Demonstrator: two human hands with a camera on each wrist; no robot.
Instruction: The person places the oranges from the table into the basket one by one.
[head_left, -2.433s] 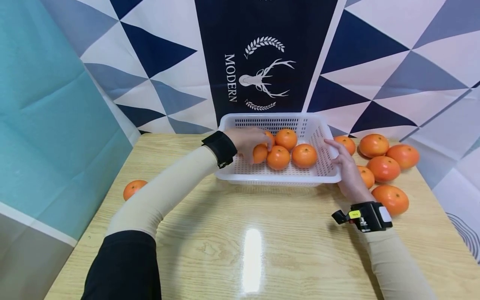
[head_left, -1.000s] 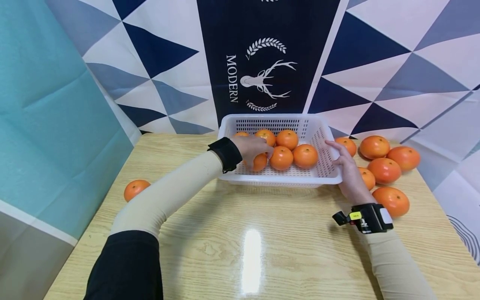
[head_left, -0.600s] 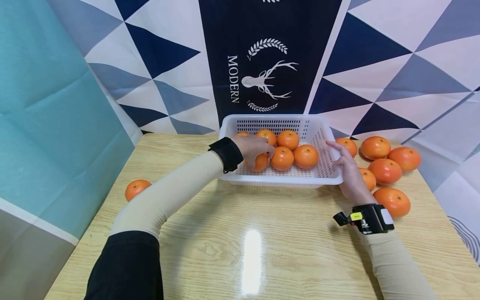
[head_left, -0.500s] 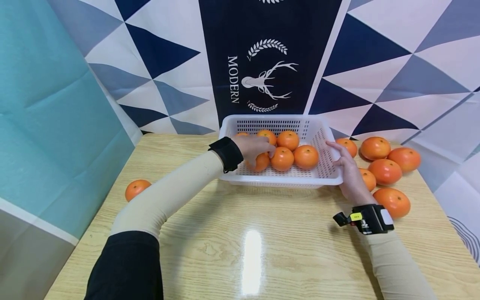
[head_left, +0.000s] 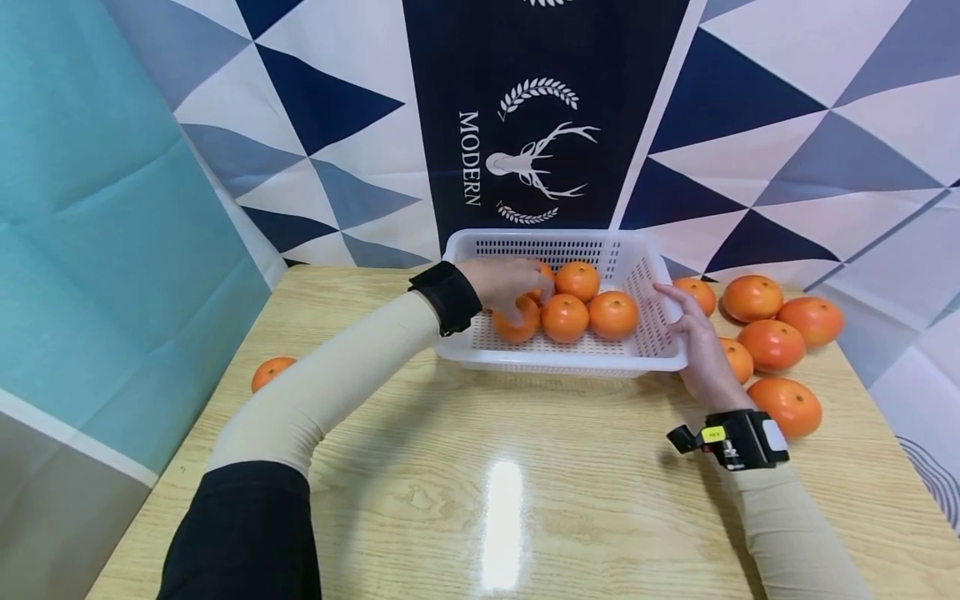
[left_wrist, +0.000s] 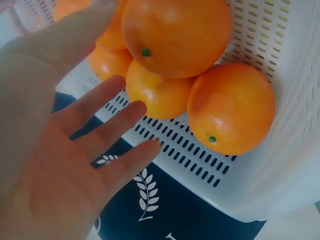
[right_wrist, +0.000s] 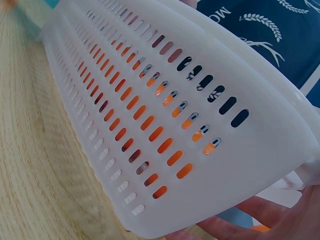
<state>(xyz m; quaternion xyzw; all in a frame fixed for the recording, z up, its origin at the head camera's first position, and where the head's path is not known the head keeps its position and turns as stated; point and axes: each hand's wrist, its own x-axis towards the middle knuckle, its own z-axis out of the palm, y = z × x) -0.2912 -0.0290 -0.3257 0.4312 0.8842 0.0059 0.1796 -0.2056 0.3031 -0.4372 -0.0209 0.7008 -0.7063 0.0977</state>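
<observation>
The white perforated basket (head_left: 555,360) stands at the back of the table with several oranges inside. My left hand (head_left: 506,282) is inside its left end, over the oranges, fingers extended and apart in the left wrist view. Just below its thumb sits the front left orange (head_left: 517,321); beside it are a middle orange (head_left: 565,317) and a right orange (head_left: 613,315). A back orange (head_left: 577,281) lies behind them, and my hand partly hides others. My right hand (head_left: 697,337) holds the basket's right wall, two fingertips over the rim; other fingers lie outside it in the right wrist view.
Several large orange fruits (head_left: 771,344) lie on the wooden table (head_left: 420,500) right of the basket, close by my right wrist. A lone orange (head_left: 272,371) sits at the left, partly behind my sleeve. A patterned curtain (head_left: 337,125) hangs right behind the basket.
My left hand came down over the front left orange, which shifted toward the basket's near side. Since then the hand has drawn slightly left, uncovering that orange. The right hand has stayed put.
</observation>
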